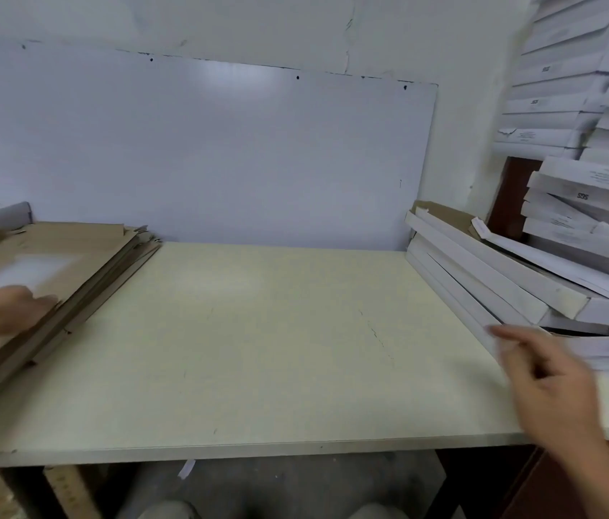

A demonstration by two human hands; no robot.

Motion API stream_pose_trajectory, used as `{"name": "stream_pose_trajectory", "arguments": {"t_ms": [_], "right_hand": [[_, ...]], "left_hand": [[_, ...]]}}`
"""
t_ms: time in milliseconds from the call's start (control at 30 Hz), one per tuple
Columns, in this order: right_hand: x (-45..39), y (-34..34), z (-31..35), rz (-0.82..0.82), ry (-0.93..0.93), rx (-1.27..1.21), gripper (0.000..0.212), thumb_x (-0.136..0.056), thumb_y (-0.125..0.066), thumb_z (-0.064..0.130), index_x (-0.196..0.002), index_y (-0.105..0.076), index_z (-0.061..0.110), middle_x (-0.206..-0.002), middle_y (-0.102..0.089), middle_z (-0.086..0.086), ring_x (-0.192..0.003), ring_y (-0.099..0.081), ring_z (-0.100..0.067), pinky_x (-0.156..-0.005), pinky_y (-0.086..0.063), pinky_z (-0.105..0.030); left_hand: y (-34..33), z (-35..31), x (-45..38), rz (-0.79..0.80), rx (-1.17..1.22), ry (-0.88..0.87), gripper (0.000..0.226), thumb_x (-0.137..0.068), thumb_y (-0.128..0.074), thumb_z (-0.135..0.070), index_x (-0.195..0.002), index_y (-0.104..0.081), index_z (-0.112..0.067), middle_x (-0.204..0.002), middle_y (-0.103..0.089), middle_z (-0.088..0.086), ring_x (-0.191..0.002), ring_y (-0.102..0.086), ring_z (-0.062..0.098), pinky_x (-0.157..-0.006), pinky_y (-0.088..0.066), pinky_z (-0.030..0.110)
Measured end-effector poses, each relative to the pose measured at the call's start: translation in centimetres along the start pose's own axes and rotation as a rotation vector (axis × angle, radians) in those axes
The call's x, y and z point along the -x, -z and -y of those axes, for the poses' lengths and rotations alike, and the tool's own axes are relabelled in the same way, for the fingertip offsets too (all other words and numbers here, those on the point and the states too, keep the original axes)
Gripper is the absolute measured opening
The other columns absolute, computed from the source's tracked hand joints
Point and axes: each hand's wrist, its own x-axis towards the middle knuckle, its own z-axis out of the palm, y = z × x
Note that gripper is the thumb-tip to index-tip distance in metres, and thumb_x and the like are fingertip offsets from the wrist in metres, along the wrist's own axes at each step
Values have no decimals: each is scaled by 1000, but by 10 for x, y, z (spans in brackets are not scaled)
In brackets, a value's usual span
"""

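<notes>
A stack of flat brown cardboard pieces (82, 256) lies on the left of the pale table (258, 350). My left hand (3, 312) rests on top of that stack near its right edge, fingers laid flat. On the right, a leaning pile of flat white boxes (482, 279) sits on the table. My right hand (546, 376) is blurred and hovers at the near edge of this pile, with its fingers stretched toward the lowest box. It holds nothing.
Taller stacks of white boxes (572, 106) rise at the far right. A white board (220, 151) is fixed to the wall behind the table. Brown furniture (557, 492) stands below the table's right front corner.
</notes>
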Motion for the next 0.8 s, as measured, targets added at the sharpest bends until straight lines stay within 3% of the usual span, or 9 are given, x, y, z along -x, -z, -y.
{"name": "stream_pose_trajectory", "arguments": {"t_ms": [67, 133, 200, 300, 400, 567, 667, 733, 800], "right_hand": [[13, -37, 11, 264, -24, 18, 27, -93, -65, 17, -94, -73, 42, -60, -57, 6, -48, -45, -5, -48, -38, -17], [21, -58, 4, 437, -95, 62, 23, -93, -63, 30, -97, -68, 52, -82, -70, 12, -78, -64, -6, -69, -47, -19], [18, -69, -2, 581, -146, 158, 26, -97, -57, 39, -122, -59, 48, -118, -63, 20, -117, -54, -1, -93, -40, -15], [19, -82, -13, 773, -168, 306, 52, -101, -45, 47, -150, -40, 32, -150, -40, 15, -144, -26, -5, -118, -21, -24], [18, -88, -16, 814, -155, 381, 57, -101, -39, 51, -154, -32, 30, -159, -29, 14, -149, -18, -8, -123, -12, -28], [14, -87, -18, 838, -80, 471, 55, -102, -41, 49, -154, -34, 30, -162, -24, 12, -150, -15, -9, -116, -6, -19], [14, -86, -19, 863, -48, 506, 56, -102, -39, 51, -154, -29, 34, -163, -18, 14, -151, -9, -8, -119, -5, -23], [15, -85, -19, 856, -35, 516, 56, -102, -40, 52, -154, -29, 35, -164, -17, 15, -152, -8, -8, -120, -5, -25], [17, -85, -19, 847, -26, 516, 56, -102, -40, 52, -154, -29, 36, -164, -17, 14, -152, -8, -8, -120, -5, -25]], "left_hand": [[-10, 8, -3, 52, -6, -4, 58, -100, -47, -42, -107, -62, 14, -109, -62, 30, -100, -59, 43, -89, -48, 43], [-14, 10, 4, 83, -13, -14, 58, -101, -45, -42, -104, -63, 12, -111, -62, 28, -104, -58, 42, -91, -46, 43], [-11, 7, 18, 108, -22, -28, 61, -102, -40, -47, -105, -64, 9, -118, -62, 25, -108, -57, 38, -95, -42, 40], [1, 0, 39, 127, -68, -62, 70, -99, -31, -60, -109, -64, 0, -121, -61, 16, -108, -55, 31, -96, -40, 34], [10, -6, 50, 113, -119, -117, 67, -97, -32, -63, -101, -65, -5, -113, -63, 13, -100, -56, 29, -87, -42, 32], [16, -17, 58, 25, -192, -128, 57, -97, -41, -58, -89, -64, -8, -96, -62, 9, -86, -58, 26, -73, -45, 31], [18, -16, 57, 1, -138, -126, 56, -98, -43, -56, -76, -63, -9, -87, -62, 9, -81, -58, 28, -70, -43, 31], [20, -11, 53, -6, -68, -111, 54, -99, -44, -52, -79, -65, -6, -90, -63, 13, -83, -57, 31, -74, -44, 32], [24, -8, 49, -15, -13, -72, 50, -101, -44, -46, -96, -68, -2, -105, -65, 18, -90, -56, 33, -81, -45, 33]]}}
